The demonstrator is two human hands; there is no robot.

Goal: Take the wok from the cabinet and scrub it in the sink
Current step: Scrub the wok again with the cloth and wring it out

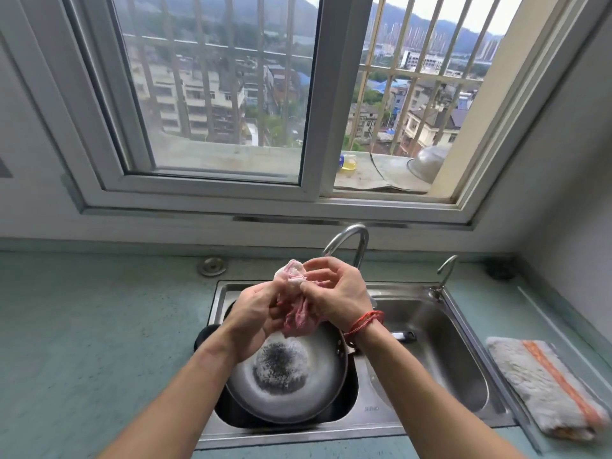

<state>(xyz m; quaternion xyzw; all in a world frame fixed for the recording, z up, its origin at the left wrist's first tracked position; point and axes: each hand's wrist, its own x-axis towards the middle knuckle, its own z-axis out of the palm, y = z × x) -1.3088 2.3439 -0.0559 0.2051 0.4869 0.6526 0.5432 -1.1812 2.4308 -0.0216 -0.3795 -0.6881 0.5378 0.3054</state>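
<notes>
A round metal wok (288, 385) with a dark, foamy patch in its middle lies in the left basin of the steel sink (371, 409). Its handle points right across the divider. Above the wok, under the curved faucet (356, 240), both hands hold a wet pink cloth (294, 313). My left hand (255, 313) grips the cloth's lower left part. My right hand (331, 289), with a red string round the wrist, pinches the cloth's upper part. No water stream is visible.
A folded grey towel with an orange stripe (543, 385) lies on the green counter at the right. A small second tap (445, 270) stands behind the right basin. On the outer window ledge sit a yellow bottle (347, 162) and an upturned metal bowl (427, 164).
</notes>
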